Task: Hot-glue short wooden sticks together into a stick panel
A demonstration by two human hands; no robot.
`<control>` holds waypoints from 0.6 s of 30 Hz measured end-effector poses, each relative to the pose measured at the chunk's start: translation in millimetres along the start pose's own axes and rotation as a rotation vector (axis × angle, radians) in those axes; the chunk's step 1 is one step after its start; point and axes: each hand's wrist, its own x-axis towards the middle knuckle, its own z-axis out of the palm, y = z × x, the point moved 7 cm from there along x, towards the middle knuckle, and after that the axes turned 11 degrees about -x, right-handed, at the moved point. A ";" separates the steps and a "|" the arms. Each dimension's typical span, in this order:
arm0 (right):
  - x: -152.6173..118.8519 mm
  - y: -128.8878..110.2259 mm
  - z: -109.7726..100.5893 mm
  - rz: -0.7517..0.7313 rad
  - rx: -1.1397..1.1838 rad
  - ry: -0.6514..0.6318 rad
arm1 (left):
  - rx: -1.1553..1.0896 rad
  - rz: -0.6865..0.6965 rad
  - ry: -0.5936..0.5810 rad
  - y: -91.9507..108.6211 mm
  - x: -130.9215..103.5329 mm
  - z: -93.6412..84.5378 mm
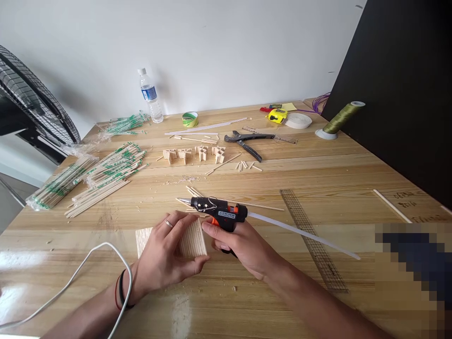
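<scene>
The white label on the side of the black glue gun (221,213) is too small for you to read, and so are the blue label on the water bottle (150,96) and the green print on the chopstick wrappers (106,172) lying far left. You are working at a pale, glossy wooden table (318,174) against a white wall, with a black panel (406,84) rising at the right and a fan grille (35,99) showing at the left. Your right hand (243,245) is gripping the glue gun by its handle, nozzle pointing left. Your left hand (164,254) is lying half-curled over the small panel of sticks (192,240), just left of the gun, pressing it flat on the table.
</scene>
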 end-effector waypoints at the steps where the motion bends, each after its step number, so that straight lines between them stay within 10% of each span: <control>1: 0.2 -1.1 -4.7 -0.014 -0.052 0.024 | 0.008 -0.014 0.002 -1.4 0.2 -1.3; 8: -4.0 -40.3 -60.9 -0.311 -0.794 0.471 | 0.084 -0.079 -0.049 -14.1 -1.4 -2.0; 18: 13.4 -17.9 -56.8 -0.248 -1.103 0.338 | 0.090 -0.105 -0.088 -19.4 -2.9 2.6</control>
